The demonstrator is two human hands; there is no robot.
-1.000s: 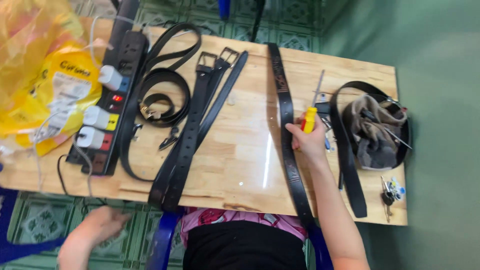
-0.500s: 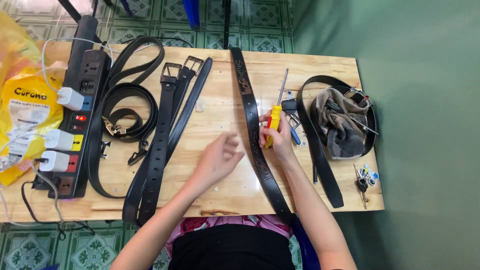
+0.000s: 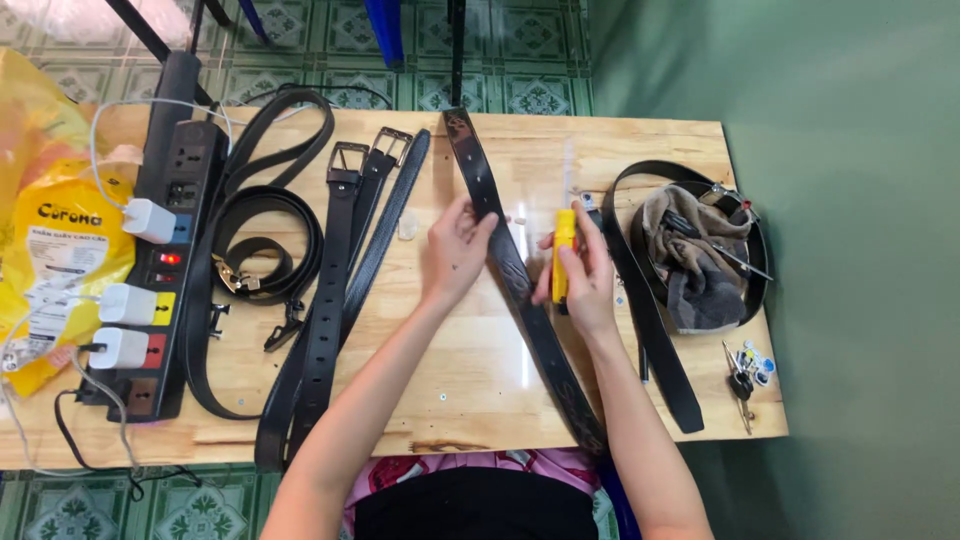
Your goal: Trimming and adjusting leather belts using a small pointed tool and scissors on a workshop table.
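Note:
A long black embossed belt lies lengthwise across the wooden table. My left hand rests on the belt's left edge, thumb and fingers pinching it near its far half. My right hand sits just right of the belt and grips a yellow-handled screwdriver, whose metal shaft points away from me. The two hands are about a belt's width apart.
Two buckled black belts lie left of centre, with coiled belts beside a black power strip carrying white plugs. A yellow plastic bag is far left. At right, another belt loops around a grey rag; keys lie near the corner.
My left hand came up from below the table edge onto the embossed belt. My right hand with the screwdriver shifted close beside the belt.

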